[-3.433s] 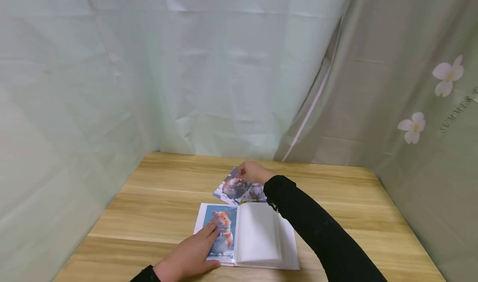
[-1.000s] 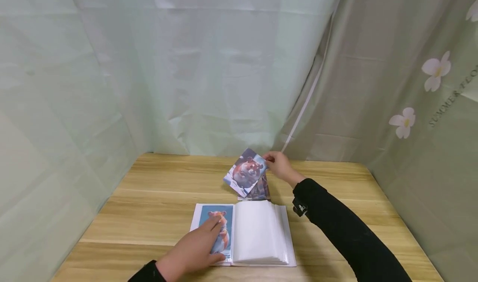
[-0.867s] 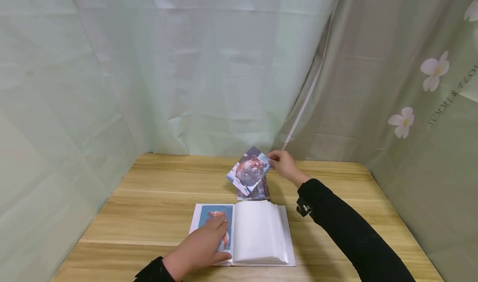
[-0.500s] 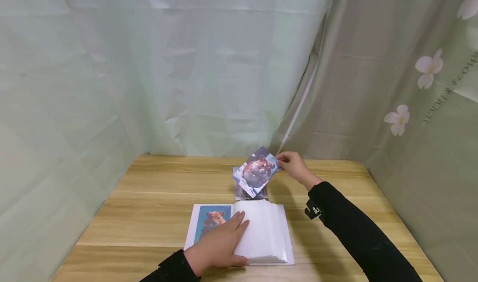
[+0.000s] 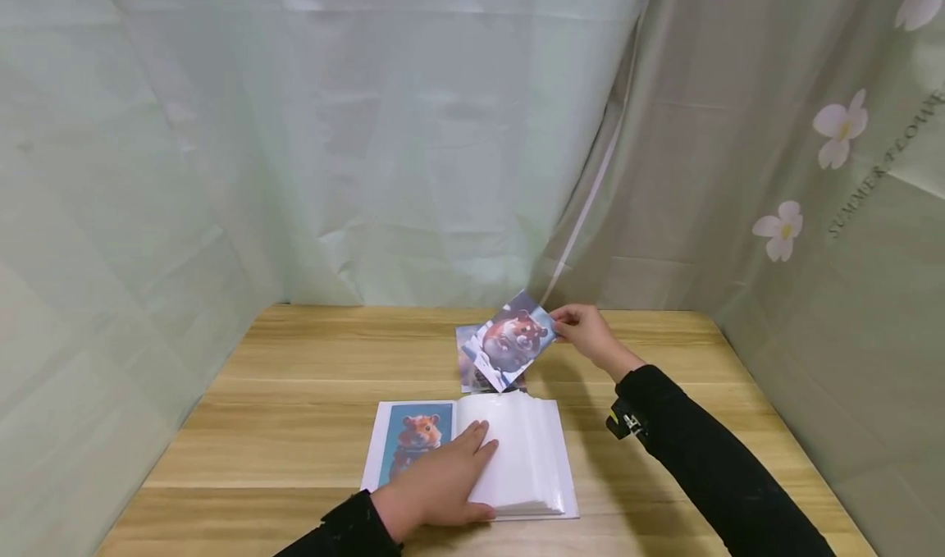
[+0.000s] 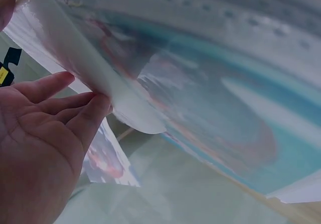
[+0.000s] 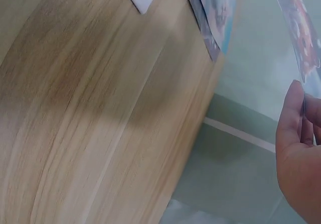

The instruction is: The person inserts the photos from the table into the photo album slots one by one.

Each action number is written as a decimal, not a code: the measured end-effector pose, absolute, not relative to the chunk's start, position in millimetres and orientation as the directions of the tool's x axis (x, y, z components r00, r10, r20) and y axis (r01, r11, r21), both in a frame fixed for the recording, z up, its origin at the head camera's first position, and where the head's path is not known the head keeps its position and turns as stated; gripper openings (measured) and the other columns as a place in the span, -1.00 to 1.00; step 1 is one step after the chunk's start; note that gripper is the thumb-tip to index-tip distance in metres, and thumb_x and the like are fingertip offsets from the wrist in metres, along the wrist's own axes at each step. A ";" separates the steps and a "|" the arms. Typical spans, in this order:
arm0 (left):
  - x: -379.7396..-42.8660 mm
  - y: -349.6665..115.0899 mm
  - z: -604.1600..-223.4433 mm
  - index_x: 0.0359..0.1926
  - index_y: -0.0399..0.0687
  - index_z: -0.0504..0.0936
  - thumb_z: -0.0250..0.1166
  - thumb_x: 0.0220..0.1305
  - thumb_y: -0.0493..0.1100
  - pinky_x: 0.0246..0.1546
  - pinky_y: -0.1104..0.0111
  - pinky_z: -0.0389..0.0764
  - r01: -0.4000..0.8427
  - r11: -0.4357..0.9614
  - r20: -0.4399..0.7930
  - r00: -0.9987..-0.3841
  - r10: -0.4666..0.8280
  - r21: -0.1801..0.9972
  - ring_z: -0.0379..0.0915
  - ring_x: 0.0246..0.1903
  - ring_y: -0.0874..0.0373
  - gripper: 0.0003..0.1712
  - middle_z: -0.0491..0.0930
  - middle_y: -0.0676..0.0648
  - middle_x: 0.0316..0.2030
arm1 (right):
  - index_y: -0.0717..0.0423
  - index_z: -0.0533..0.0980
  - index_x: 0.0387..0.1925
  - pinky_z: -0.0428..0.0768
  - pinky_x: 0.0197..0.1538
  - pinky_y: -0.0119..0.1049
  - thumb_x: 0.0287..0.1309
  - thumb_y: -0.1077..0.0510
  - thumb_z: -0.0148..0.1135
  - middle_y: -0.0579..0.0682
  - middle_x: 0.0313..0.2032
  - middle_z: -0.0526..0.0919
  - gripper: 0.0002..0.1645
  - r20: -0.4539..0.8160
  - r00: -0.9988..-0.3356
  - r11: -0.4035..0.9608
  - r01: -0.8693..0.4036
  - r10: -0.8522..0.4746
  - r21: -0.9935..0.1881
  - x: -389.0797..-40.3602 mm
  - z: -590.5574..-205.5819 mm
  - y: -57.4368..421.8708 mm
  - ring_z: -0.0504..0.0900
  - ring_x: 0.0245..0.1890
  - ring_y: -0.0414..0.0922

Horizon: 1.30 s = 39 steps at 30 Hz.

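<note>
Aloft beyond the album, right fingers pinch a photo's edge while extended left fingers touch pages.

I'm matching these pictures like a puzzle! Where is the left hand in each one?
Head: low, near the middle, the left hand lies over the open album.
Left wrist: left hand at lower left, palm showing, fingers touching an album page.
Right wrist: not in it; that's the right hand.
Shared landmark: pale curtain, at the back in head, bottom in left wrist, right side in right wrist.
</note>
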<state>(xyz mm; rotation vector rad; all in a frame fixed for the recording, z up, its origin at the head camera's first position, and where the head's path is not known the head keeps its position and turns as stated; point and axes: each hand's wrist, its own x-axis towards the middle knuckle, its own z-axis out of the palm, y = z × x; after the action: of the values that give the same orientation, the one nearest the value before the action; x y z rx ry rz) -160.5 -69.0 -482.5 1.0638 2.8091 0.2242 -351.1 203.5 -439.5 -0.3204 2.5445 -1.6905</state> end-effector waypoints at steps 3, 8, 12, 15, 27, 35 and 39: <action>-159.9 -69.5 -481.9 0.45 -0.20 0.32 0.32 0.19 0.37 0.36 0.22 0.35 0.648 0.740 -0.061 -0.743 0.666 0.183 0.09 0.47 -0.09 0.02 0.18 -0.27 0.47 | 0.46 0.59 -0.07 0.72 -0.16 -0.24 0.34 0.41 0.15 0.19 -0.25 0.65 -0.80 0.054 -0.978 0.359 -0.125 -0.200 -0.925 -351.4 -440.4 201.2 0.63 -0.35 -0.15; -158.4 -70.1 -482.2 0.44 -0.20 0.34 0.31 0.19 0.38 0.35 0.22 0.35 0.652 0.737 -0.046 -0.743 0.668 0.179 0.12 0.46 -0.09 0.02 0.21 -0.27 0.46 | 0.50 0.58 -0.09 0.72 -0.09 -0.10 0.32 0.44 0.15 0.20 -0.27 0.64 -0.81 0.058 -0.982 0.330 -0.116 -0.181 -0.937 -355.4 -448.1 196.0 0.61 -0.38 -0.18; -157.5 -69.7 -482.3 0.45 -0.19 0.33 0.30 0.20 0.39 0.35 0.22 0.36 0.649 0.739 -0.047 -0.745 0.666 0.182 0.11 0.46 -0.07 0.01 0.20 -0.25 0.47 | 0.50 0.58 -0.08 0.72 -0.11 -0.13 0.32 0.44 0.16 0.21 -0.26 0.65 -0.80 0.042 -0.983 0.330 -0.099 -0.176 -0.939 -357.6 -454.1 194.1 0.61 -0.38 -0.18; -157.7 -69.2 -482.8 0.45 -0.19 0.32 0.30 0.20 0.38 0.35 0.22 0.36 0.647 0.740 -0.048 -0.746 0.664 0.185 0.11 0.46 -0.07 0.01 0.20 -0.25 0.47 | 0.49 0.59 -0.08 0.71 -0.07 -0.08 0.32 0.43 0.17 0.19 -0.26 0.66 -0.80 0.023 -0.983 0.335 -0.083 -0.180 -0.939 -358.3 -455.9 193.2 0.62 -0.38 -0.18; -156.6 -67.1 -480.5 0.45 -0.17 0.33 0.31 0.20 0.37 0.33 0.23 0.38 0.642 0.744 -0.057 -0.748 0.661 0.186 0.12 0.46 -0.04 0.00 0.21 -0.24 0.47 | 0.50 0.59 -0.09 0.73 -0.15 -0.16 0.28 0.45 0.20 0.24 -0.24 0.68 -0.80 0.007 -0.969 0.386 -0.104 -0.245 -0.916 -364.9 -458.5 190.3 0.65 -0.37 -0.17; -155.5 -65.7 -478.4 0.46 -0.16 0.31 0.32 0.19 0.37 0.34 0.22 0.37 0.634 0.750 -0.068 -0.753 0.654 0.189 0.09 0.47 -0.04 0.01 0.18 -0.23 0.48 | 0.45 0.64 -0.10 0.73 -0.16 -0.10 0.27 0.48 0.19 0.23 -0.25 0.70 -0.79 0.033 -0.951 0.432 -0.171 -0.309 -0.885 -371.5 -449.0 187.1 0.67 -0.37 -0.14; -154.3 -64.9 -478.1 0.47 -0.16 0.30 0.32 0.19 0.37 0.34 0.22 0.37 0.635 0.749 -0.075 -0.751 0.655 0.190 0.09 0.47 -0.04 0.02 0.17 -0.23 0.48 | 0.43 0.65 -0.08 0.71 -0.07 -0.01 0.29 0.45 0.18 0.21 -0.21 0.69 -0.78 0.011 -0.942 0.456 -0.173 -0.336 -0.873 -372.2 -444.5 184.9 0.68 -0.35 -0.12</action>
<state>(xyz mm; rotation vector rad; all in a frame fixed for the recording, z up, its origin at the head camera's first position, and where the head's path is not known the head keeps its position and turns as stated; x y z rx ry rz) -154.3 -64.9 -478.1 1.0413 2.8086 0.2303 -372.2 184.9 -444.5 -0.4478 2.5374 -1.4934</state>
